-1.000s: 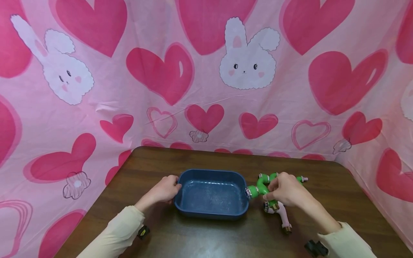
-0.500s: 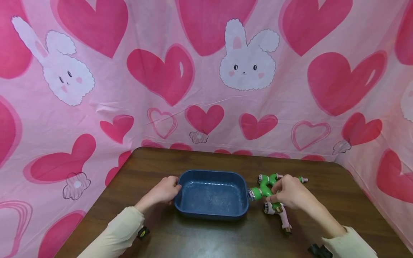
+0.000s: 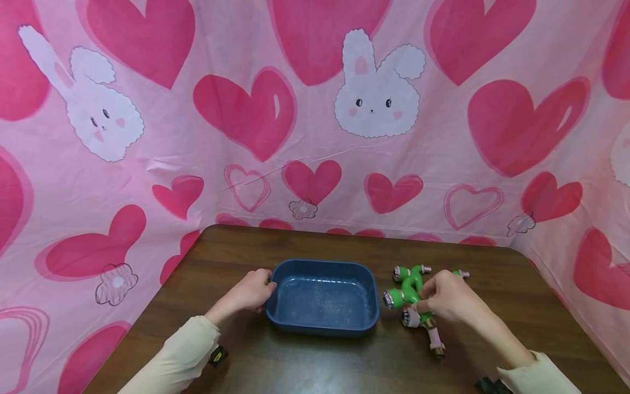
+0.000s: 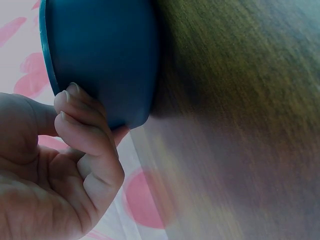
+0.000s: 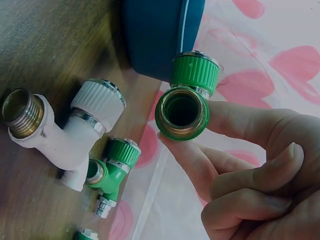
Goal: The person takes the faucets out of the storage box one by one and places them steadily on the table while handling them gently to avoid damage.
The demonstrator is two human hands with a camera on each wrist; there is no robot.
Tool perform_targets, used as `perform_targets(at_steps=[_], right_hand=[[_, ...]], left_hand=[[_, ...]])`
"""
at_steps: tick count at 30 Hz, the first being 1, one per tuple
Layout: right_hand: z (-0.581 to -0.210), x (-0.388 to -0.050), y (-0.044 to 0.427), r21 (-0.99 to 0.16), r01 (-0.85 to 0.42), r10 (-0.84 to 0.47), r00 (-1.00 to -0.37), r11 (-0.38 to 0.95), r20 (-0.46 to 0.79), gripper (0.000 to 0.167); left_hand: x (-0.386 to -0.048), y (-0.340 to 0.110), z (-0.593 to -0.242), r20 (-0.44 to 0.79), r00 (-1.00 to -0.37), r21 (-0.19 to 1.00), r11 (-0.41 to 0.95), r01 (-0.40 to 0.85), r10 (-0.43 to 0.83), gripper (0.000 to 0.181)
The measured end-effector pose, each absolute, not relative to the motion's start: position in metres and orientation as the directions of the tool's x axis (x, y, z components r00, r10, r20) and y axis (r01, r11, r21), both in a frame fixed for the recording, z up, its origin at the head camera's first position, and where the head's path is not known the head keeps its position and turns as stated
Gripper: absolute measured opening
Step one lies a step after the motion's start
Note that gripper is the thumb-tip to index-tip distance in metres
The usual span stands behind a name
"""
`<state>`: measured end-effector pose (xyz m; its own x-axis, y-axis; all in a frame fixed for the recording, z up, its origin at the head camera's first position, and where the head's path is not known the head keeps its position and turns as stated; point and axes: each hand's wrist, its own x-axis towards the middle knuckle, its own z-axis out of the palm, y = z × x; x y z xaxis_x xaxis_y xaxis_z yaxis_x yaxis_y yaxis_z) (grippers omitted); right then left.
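My left hand [image 3: 251, 291] grips the left end of a blue rectangular basin [image 3: 322, 328]; in the left wrist view, curled fingers [image 4: 87, 135] lie against its outer wall [image 4: 107, 55]. Thumb and fingers of my right hand [image 3: 455, 298] pinch a green angle valve [image 3: 395, 298] just right of the basin. In the right wrist view, the threaded brass mouth of this green valve [image 5: 162, 120] faces the camera, its ribbed knob behind. A pale pink angle valve [image 3: 435, 339] lies on the table below the right hand.
Behind the held valve lies another green valve [image 3: 410, 273]. A further green piece [image 3: 462, 274] is mostly hidden by the right hand. The brown table [image 3: 315, 361] ends at the back against a pink heart-patterned cloth [image 3: 315, 137].
My right hand has moved a little to the right and nearer me with the green valve, away from the basin's rim. The left hand and basin have stayed put.
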<state>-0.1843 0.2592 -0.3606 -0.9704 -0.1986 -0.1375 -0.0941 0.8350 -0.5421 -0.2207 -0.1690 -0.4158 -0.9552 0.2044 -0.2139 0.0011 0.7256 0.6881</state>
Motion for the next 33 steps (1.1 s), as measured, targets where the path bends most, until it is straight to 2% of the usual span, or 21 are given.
perform_targets(at_steps=[7, 14, 24, 33], right_hand=[[-0.363, -0.185, 0.264, -0.543, -0.077, -0.186, -0.971, 0.836, -0.148, 0.025], [-0.365, -0.184, 0.266, -0.546, -0.063, -0.175, -0.972, 0.835, -0.156, 0.021], [-0.367, -0.181, 0.274, -0.513, -0.057, -0.162, -0.974, 0.856, -0.161, 0.027], [-0.369, -0.178, 0.279, -0.516, -0.033, -0.145, -0.973, 0.856, -0.18, 0.023]], left_hand=[[-0.221, -0.169, -0.415, -0.219, -0.955, 0.687, 0.727, -0.005, 0.2, 0.019], [-0.221, -0.17, -0.416, -0.215, -0.955, 0.687, 0.727, -0.001, 0.202, 0.019], [-0.222, -0.169, -0.416, -0.222, -0.954, 0.687, 0.726, -0.006, 0.202, 0.02], [-0.221, -0.169, -0.415, -0.229, -0.952, 0.687, 0.726, -0.011, 0.202, 0.023]])
